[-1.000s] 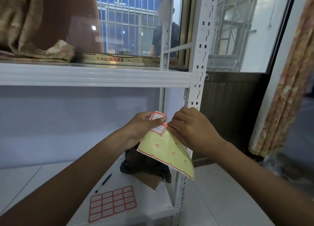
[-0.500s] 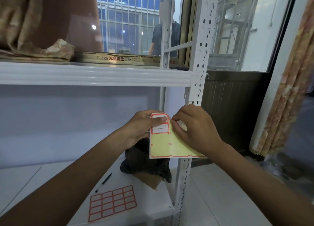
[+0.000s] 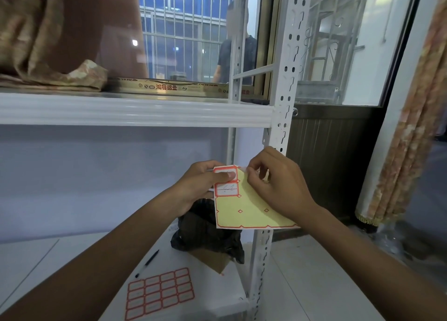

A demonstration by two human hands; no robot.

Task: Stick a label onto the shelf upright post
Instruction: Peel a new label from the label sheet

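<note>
Label sheet (image 3: 251, 209) pinched between left hand (image 3: 198, 185) and right hand (image 3: 278, 187).

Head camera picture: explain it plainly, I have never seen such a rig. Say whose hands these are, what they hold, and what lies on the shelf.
There is no machine here. A camera worn on a person's head looks down at their own bare hands. The left hand holds a mostly used yellow label sheet, with its thumb on the top label. The right hand pinches the sheet's top edge. Just behind them stands the white perforated upright post. On the lower shelf lie a pen, a full label sheet and a black plastic bag.
</note>
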